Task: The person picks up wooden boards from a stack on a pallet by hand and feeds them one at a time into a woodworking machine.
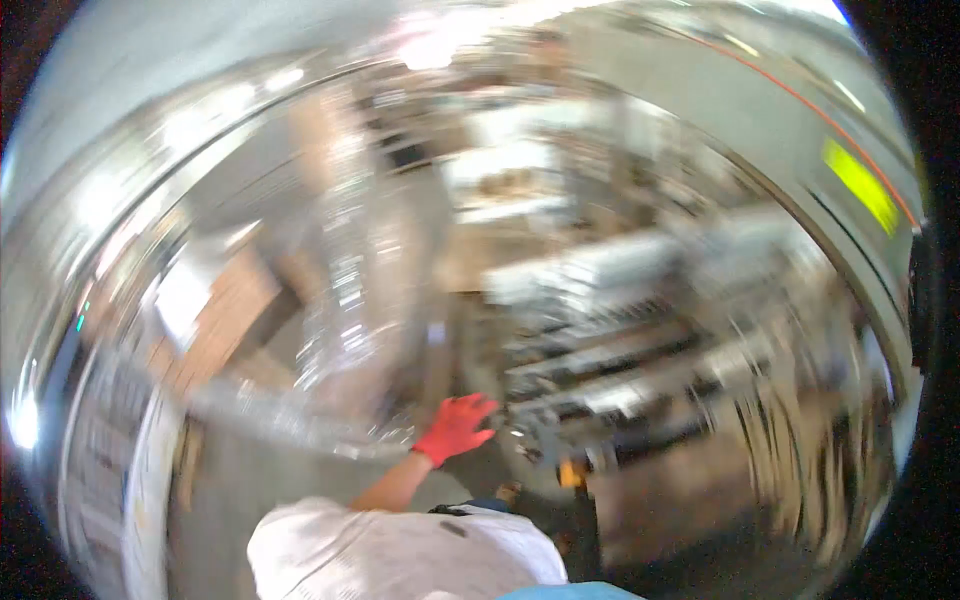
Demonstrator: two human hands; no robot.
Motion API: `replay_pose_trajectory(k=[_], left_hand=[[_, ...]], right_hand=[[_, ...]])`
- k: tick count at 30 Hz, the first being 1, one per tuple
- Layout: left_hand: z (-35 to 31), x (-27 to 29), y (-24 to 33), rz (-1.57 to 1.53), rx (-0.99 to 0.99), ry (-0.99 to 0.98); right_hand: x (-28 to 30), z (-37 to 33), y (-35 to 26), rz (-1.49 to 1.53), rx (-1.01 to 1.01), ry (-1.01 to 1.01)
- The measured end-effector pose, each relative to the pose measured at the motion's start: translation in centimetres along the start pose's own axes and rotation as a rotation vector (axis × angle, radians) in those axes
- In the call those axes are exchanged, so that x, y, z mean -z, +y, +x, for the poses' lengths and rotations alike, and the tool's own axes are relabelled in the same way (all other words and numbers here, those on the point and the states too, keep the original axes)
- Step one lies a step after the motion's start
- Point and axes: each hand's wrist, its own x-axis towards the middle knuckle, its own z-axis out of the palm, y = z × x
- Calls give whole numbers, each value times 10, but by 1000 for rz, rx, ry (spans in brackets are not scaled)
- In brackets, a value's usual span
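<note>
My left hand (455, 430), in a red glove, reaches forward from the pale sleeve (310, 535). Its fingers are stretched out and apart, and no object shows in them. Beyond it stands a tall shape in shiny clear plastic wrap (350, 290), smeared by motion. I cannot tell whether the hand touches the wrap or only passes in front of it. No part of my right hand shows.
Brown cardboard boxes (235, 310) stand at the left. On the right are blurred rows of white and dark stacked goods (610, 330). A small orange part (572, 473) sits low beside a brown flat surface (670, 500). Grey floor (250, 485) shows at lower left.
</note>
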Motion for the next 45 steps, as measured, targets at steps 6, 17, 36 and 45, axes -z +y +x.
replay_pose_trajectory(k=[6,17,36,45], left_hand=[[-57,101,-72,-417,220,687],[-239,367,-152,1001,1028,1696],[-235,296,-79,1328,464,1465],[-180,344,-122,1013,-119,1345]], right_hand=[[-64,-1,-291,217,628,152],[-56,-103,-465,-94,849,966],[69,-96,-493,-2409,-471,2849],[224,-61,-602,-2495,-1005,2039]])
